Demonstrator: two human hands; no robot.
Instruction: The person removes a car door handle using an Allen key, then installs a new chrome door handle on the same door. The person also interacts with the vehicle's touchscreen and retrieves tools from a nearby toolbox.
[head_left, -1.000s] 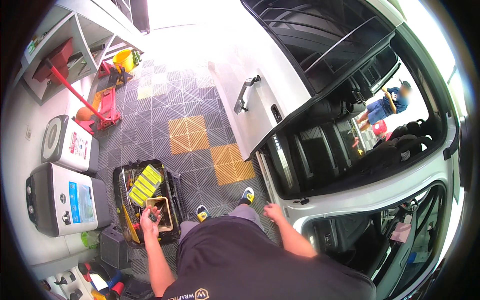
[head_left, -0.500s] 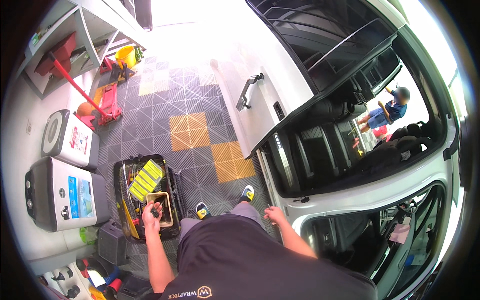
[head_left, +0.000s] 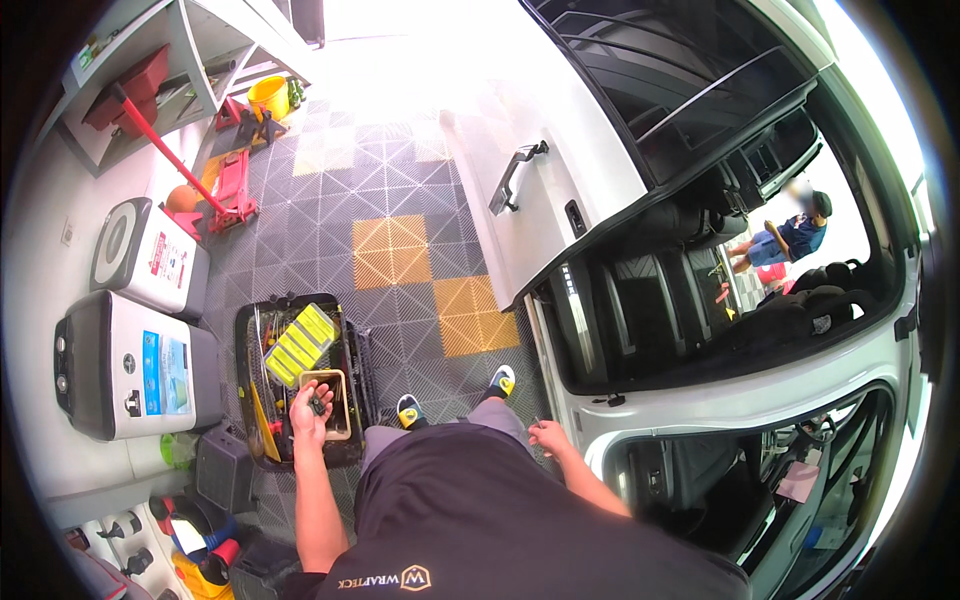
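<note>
My left hand (head_left: 309,413) is palm up over the near edge of a black tool box (head_left: 243,375), its fingers curled round small black pieces (head_left: 318,405) whose kind I cannot tell. Just beyond it, inside the box, sit a tan rectangular bin (head_left: 341,432) and a tilted yellow-green organizer case (head_left: 303,345). Low by my right thigh, my right hand (head_left: 547,437) is closed. A thin tip seems to stick up from its fingers, too small to name. The white vehicle with its open door side is right of that hand.
A white car door (head_left: 540,235) stands open ahead, beside the dark cabin. Two grey-and-white machines (head_left: 140,365) line the left wall. Farther off are a red floor jack (head_left: 232,190) and a yellow bucket (head_left: 268,96). Another person (head_left: 797,238) shows through the vehicle.
The view has shifted slightly, so the tool box and car appear farther right and the floor items higher. Both hands keep nearly the same pose. The other person's posture has changed a little.
</note>
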